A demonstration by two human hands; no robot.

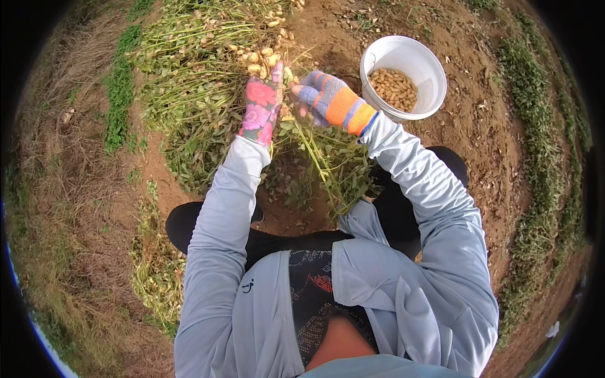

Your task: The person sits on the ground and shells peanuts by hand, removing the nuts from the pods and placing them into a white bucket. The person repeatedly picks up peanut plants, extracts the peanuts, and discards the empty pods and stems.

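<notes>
My left hand [260,106], in a floral glove, is closed around the root end of a peanut plant [317,158]. The plant's leafy stems trail down towards my lap. A cluster of pale peanut pods [257,60] shows just beyond my left fingers. Close on the right, my right hand [333,101] wears a grey and orange striped glove with bare fingertips. Its fingers are bent beside the roots and a few pods; whether a pod is pinched between them is hidden. Right of that hand, a white plastic bucket [432,97] holds many loose peanuts [393,89].
A heap of pulled peanut plants [189,71] spreads on the ground ahead and to the left. Bare brown soil [477,127] surrounds the bucket. Green weeds [122,90] and dry grass [71,189] run along the left; another plant strip [534,179] lies at the right. My bent knees flank the plants.
</notes>
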